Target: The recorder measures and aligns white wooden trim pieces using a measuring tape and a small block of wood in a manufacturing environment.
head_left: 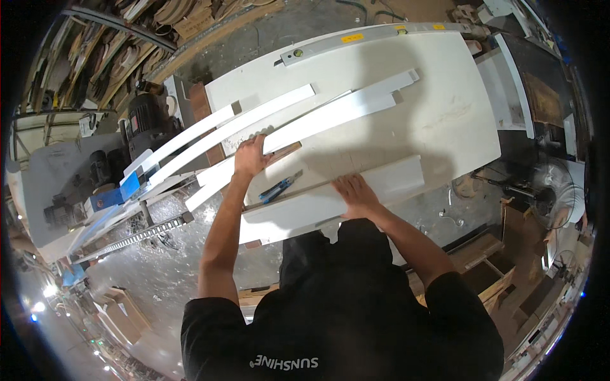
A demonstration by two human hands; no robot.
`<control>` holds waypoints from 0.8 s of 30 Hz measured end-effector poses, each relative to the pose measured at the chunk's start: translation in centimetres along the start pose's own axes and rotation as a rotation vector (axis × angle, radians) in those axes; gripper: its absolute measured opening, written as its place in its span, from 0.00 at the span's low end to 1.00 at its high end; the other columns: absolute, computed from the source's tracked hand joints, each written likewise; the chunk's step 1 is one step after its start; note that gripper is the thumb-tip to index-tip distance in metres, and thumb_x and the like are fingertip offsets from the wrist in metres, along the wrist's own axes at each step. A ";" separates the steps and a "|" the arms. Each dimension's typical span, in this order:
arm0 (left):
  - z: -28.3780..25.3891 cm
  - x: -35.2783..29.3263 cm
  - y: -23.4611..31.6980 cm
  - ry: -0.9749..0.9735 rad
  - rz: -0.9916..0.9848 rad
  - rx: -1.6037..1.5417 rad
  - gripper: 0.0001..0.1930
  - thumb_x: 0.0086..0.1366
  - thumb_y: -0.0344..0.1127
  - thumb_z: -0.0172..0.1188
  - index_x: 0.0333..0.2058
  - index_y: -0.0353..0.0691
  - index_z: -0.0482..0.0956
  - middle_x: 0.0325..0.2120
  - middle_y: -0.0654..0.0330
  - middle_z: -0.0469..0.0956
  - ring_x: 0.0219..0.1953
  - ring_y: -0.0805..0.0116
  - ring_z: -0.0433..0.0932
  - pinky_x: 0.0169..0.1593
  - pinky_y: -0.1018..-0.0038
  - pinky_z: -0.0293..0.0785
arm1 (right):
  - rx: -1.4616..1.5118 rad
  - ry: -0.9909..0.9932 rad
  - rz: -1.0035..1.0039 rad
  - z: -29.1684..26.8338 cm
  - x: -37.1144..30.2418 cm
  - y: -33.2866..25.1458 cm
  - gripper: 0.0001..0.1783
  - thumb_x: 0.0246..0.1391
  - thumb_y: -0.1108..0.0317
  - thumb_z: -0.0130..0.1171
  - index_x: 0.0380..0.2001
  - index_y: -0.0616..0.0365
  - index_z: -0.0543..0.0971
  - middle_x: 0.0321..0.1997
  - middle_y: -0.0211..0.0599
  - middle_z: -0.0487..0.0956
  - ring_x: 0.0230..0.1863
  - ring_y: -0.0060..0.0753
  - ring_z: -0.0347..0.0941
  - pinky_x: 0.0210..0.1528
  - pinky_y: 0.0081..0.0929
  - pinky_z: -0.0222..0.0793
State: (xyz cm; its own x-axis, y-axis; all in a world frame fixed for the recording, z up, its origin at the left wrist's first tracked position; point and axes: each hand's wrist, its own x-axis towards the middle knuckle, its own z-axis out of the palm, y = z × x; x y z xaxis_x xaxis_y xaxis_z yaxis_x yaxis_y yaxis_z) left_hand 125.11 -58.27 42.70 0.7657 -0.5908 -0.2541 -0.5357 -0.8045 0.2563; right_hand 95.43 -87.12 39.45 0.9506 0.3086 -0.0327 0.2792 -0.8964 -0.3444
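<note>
My left hand (252, 156) is wrapped over a long white strip (330, 119) that lies slantwise across the white worktable (445, 82). Its fingers curl over the far edge and the thumb is on the near side. Closer to my body lies a wide white board (286, 216). My right hand (356, 195) grips this board across its width, fingers at the far edge, thumb at the near one. Between the two pieces rest a blue utility knife (276, 190) and a narrow brown wooden piece (286, 153), which is beside my left thumb.
More white strips (254, 119) extend leftward past the table, near a machine with a dark motor (145, 114). Along the table's far edge lies a long spirit level (375, 39). A fan (551, 190) stands at the right. Curved wooden offcuts (127, 57) are heaped at the far left.
</note>
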 end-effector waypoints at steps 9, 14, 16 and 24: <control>-0.3 -0.9 -1.1 0.051 -0.020 0.014 0.32 0.63 0.46 0.76 0.60 0.40 0.74 0.53 0.46 0.84 0.56 0.44 0.84 0.62 0.53 0.79 | 0.057 -0.091 0.032 -0.6 0.5 -0.1 0.65 0.34 0.43 0.81 0.76 0.58 0.66 0.72 0.53 0.73 0.74 0.55 0.66 0.83 0.59 0.50; -1.5 0.1 -1.5 -0.003 -0.124 0.040 0.32 0.63 0.49 0.76 0.59 0.41 0.76 0.50 0.47 0.85 0.55 0.44 0.84 0.60 0.51 0.80 | 0.104 -0.006 0.020 0.1 -0.3 0.2 0.64 0.36 0.43 0.80 0.75 0.59 0.67 0.72 0.54 0.72 0.75 0.56 0.65 0.83 0.60 0.50; -1.6 0.3 -2.0 -0.028 -0.143 0.050 0.32 0.65 0.51 0.75 0.60 0.41 0.75 0.50 0.45 0.85 0.54 0.41 0.84 0.59 0.51 0.80 | 0.087 -0.068 0.031 0.0 -0.2 0.2 0.64 0.35 0.42 0.81 0.75 0.58 0.68 0.72 0.55 0.72 0.75 0.57 0.65 0.82 0.61 0.51; 0.5 -3.3 -2.4 0.285 -0.061 0.129 0.36 0.65 0.44 0.74 0.68 0.38 0.73 0.62 0.43 0.78 0.65 0.40 0.74 0.70 0.50 0.70 | -0.002 -0.097 -0.005 0.3 0.0 -0.5 0.57 0.44 0.49 0.78 0.73 0.64 0.67 0.73 0.53 0.71 0.75 0.57 0.65 0.83 0.62 0.51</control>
State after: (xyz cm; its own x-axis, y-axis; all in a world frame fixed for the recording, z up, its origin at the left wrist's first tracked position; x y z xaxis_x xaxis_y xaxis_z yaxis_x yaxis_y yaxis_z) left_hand 123.70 -54.41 42.48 0.8570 -0.5151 0.0113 -0.5124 -0.8498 0.1235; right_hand 95.22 -86.60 39.33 0.9317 0.3420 -0.1220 0.2839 -0.8956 -0.3426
